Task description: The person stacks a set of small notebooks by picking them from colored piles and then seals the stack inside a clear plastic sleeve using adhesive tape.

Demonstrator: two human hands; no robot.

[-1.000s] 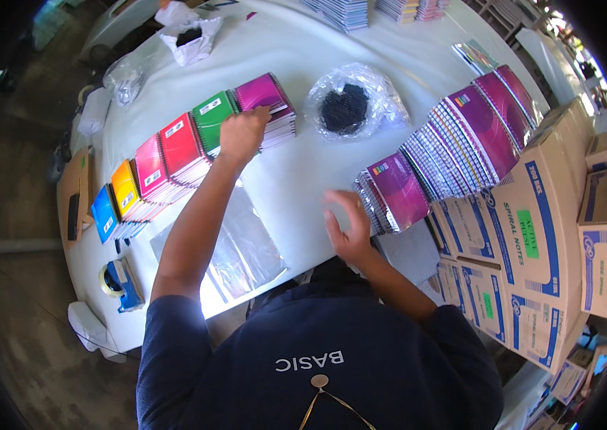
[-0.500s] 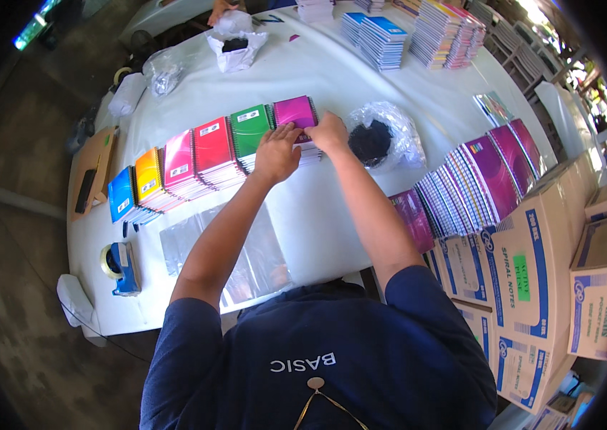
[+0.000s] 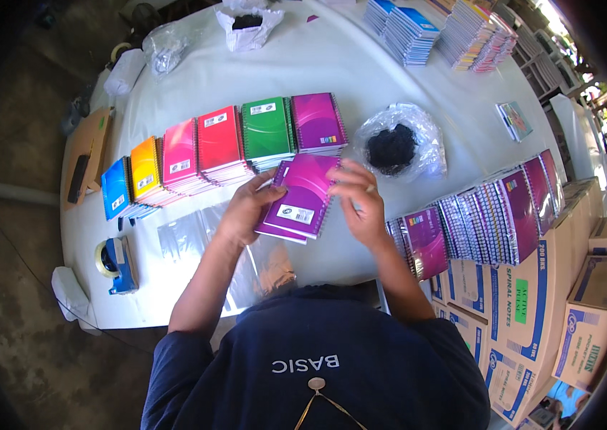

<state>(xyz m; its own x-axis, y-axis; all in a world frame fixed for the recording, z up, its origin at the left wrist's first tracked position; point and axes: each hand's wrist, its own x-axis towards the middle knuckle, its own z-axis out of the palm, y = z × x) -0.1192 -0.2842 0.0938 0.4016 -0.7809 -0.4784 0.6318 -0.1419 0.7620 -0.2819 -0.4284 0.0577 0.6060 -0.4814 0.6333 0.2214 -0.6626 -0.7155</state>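
Left hand (image 3: pixel 246 208) and right hand (image 3: pixel 361 204) each grip an edge of purple spiral notebooks (image 3: pixel 300 197), held above white surface (image 3: pixel 332 64), near coloured notebook row (image 3: pixel 224 143).

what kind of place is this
Likely a stationery packing room: spiral notebooks sorted by colour in stacks on a white table, cartons beside it, and a tape dispenser.

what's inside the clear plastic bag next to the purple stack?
The clear plastic bag holds a dark black clump, visible through the film. What the clump is made of is too small to tell, and anything beneath it is covered.
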